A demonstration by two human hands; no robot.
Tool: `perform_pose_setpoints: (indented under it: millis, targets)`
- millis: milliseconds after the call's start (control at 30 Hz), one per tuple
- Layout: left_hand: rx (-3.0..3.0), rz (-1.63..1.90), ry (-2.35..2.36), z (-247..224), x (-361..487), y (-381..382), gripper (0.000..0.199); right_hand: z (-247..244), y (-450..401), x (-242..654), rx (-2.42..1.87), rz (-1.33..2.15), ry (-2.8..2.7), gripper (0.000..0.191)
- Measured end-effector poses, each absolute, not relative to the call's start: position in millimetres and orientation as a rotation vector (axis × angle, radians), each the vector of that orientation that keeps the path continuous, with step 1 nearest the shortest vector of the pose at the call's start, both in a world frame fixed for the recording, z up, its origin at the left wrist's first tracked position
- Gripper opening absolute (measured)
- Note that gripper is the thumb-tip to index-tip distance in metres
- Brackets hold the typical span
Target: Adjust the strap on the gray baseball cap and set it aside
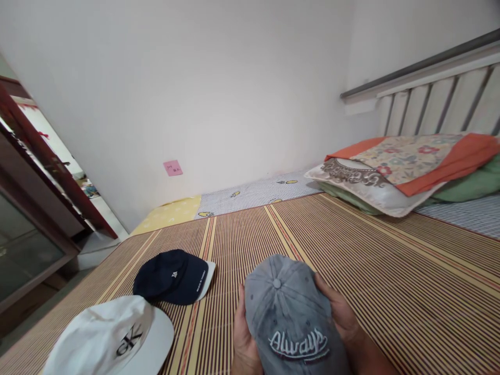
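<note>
A grey cap (291, 312) with white "Always" lettering sits low in the middle of the view, over a striped bamboo mat (390, 260). My left hand (244, 338) grips its left side and my right hand (344, 312) grips its right side. A navy cap (172, 276) with a pale brim lies on the mat to the left. Nearer me, at the lower left, lies a white cap (109, 338) with a black logo.
Stacked pillows (402, 166) in floral, orange and green covers lie at the far right by a slatted headboard (429, 99). A white wall with a pink sticky note (172, 167) runs behind the bed. A dark wooden cabinet (31, 208) stands at the left.
</note>
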State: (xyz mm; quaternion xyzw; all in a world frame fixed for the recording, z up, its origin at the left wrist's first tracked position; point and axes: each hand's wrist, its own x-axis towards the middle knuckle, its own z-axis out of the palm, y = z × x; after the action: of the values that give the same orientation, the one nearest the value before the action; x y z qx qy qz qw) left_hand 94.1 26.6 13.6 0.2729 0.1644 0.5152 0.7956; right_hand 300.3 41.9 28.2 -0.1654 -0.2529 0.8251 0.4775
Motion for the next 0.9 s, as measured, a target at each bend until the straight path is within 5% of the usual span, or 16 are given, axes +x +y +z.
perform_pose_setpoints:
  millis: [200, 400, 900]
  targets:
    - [0.554, 1.131, 0.38, 10.5, 89.9, 24.3, 0.062, 31.1, 44.2, 302.3, -0.413, 1.989, -0.757, 0.057]
    - [0.489, 1.085, 0.402, 18.9, 92.2, 19.6, 0.086, 30.4, 46.6, 299.2, -0.367, 2.002, -0.758, 0.061]
    - [0.561, 1.171, 0.367, 15.3, 75.8, 29.9, 0.056, 22.7, 48.9, 293.9, -0.414, 1.964, -0.742, 0.062]
